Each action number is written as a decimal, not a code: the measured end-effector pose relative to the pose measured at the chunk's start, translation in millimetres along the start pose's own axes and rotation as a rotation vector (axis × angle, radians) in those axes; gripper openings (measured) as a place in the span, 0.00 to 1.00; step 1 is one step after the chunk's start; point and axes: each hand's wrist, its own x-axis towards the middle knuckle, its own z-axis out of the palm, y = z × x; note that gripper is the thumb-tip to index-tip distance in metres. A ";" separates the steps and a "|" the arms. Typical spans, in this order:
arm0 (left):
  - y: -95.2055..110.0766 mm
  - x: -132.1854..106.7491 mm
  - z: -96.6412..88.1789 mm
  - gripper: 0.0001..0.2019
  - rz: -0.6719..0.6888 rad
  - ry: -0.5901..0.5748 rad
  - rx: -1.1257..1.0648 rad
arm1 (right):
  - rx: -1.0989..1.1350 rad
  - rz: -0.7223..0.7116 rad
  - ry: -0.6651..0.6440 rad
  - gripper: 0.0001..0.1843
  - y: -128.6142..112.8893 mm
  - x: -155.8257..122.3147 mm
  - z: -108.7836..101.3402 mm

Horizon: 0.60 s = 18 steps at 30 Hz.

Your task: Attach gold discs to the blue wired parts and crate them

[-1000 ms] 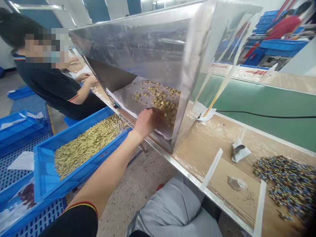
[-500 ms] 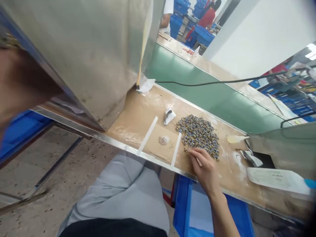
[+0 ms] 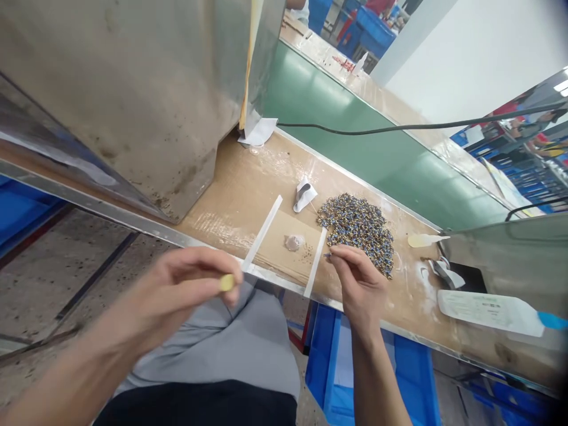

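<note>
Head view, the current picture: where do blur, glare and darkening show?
In the head view, the left hand is motion-blurred, while the right hand looks crisper; in that view, pale glare marks the green panel and brown bench top; the head view darkens along its lower right edge.

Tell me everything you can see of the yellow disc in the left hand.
The yellow disc is small and roughly round, with one face turned mostly toward the camera. It looks plain and matte; any markings are too blurred to make out, and I can't tell its material for certain. It is pinched between the thumb and fingers of the left hand, which cover part of its rim. It is held up near the table's front edge, and nothing else visibly touches it.
</note>
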 end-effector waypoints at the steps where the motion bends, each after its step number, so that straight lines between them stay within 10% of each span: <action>1: -14.5 7.8 8.7 0.04 -0.055 -0.030 -0.071 | 0.007 -0.019 -0.003 0.05 -5.1 2.9 7.9; 6: -54.5 43.6 40.0 0.07 -0.125 0.022 -0.349 | -0.125 -0.156 -0.031 0.07 -21.1 13.1 33.0; 18: -60.6 48.0 39.4 0.13 -0.117 0.058 -0.315 | -0.275 -0.279 -0.027 0.09 -23.0 15.5 44.5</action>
